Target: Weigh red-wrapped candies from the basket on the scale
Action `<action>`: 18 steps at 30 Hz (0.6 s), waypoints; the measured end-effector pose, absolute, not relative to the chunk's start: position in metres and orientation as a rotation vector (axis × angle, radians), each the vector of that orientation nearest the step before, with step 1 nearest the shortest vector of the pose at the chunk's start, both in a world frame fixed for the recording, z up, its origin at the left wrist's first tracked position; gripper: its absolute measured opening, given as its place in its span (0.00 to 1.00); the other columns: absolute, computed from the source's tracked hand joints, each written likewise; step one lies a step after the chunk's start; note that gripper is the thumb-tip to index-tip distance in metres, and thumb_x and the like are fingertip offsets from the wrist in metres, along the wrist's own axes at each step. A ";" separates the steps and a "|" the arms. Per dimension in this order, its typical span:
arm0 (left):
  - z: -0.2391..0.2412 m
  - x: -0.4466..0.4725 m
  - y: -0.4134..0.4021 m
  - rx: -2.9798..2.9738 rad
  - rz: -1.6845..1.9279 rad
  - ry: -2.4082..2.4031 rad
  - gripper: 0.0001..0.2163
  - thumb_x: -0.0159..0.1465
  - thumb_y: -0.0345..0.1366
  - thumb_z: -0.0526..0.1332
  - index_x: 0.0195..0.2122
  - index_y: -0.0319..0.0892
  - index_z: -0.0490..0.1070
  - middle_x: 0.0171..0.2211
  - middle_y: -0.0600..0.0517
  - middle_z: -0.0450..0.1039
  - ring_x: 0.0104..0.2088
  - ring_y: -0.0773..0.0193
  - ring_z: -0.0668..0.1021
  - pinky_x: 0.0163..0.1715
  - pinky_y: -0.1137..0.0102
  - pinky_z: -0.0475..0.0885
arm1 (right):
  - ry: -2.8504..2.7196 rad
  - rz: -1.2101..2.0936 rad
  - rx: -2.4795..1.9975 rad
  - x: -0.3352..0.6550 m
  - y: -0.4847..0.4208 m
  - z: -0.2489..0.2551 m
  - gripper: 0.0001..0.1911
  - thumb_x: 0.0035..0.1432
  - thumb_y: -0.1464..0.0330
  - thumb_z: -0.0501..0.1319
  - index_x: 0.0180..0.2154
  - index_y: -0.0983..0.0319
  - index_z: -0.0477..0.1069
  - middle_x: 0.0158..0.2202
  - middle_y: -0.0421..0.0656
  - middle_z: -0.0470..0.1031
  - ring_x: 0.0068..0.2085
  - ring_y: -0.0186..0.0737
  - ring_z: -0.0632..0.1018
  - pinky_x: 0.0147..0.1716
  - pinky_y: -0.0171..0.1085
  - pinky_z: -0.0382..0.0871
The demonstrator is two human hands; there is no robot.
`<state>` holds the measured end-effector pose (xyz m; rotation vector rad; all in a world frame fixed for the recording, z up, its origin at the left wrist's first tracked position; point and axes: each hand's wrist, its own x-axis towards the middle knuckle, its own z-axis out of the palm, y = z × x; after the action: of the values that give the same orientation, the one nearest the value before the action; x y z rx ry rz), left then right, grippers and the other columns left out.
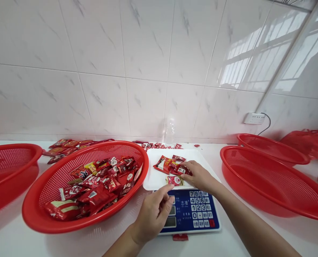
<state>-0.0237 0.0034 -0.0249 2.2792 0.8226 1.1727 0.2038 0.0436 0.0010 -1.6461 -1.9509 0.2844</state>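
Note:
My left hand (155,213) hovers over the left part of the scale's blue keypad panel (187,208), index finger and thumb apart with nothing between them. My right hand (199,175) reaches onto the white weighing tray (155,178), its fingers and thumb closed around the edge of a small red snack packet (182,170). Beside it on the tray lie a larger red packet (163,164) and another small one (178,157). A red and gold packet (174,180) rests near the tray's front edge, just left of my right thumb.
At left, a red plastic basket (31,210) holds many snack packets; another basket (13,148) stands farther left. Two red baskets (255,185) are at right. Loose packets (68,147) and a clear bottle (170,132) sit along the tiled wall. One packet (180,237) lies at the scale's front.

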 end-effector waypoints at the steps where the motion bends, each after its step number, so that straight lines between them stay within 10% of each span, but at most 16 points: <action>1: -0.025 -0.023 0.004 2.310 1.193 0.798 0.14 0.65 0.33 0.54 0.52 0.47 0.63 0.27 0.56 0.71 0.25 0.69 0.73 0.28 0.75 0.67 | -1.924 0.290 -1.657 0.205 0.044 0.000 0.21 0.54 0.63 0.59 0.51 0.58 0.68 0.49 0.48 0.70 0.48 0.45 0.73 0.48 0.44 0.64; 18: -0.025 -0.024 0.006 2.496 1.329 0.710 0.13 0.63 0.28 0.55 0.49 0.45 0.64 0.36 0.53 0.76 0.30 0.70 0.76 0.32 0.76 0.70 | -1.376 0.245 -1.665 0.273 0.012 0.011 0.17 0.54 0.63 0.56 0.46 0.57 0.67 0.35 0.42 0.78 0.35 0.42 0.79 0.34 0.39 0.71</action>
<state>-0.0241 0.0059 -0.0254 2.4958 0.7101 1.3293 0.2728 0.0121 0.0107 -1.6646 -1.3758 0.2454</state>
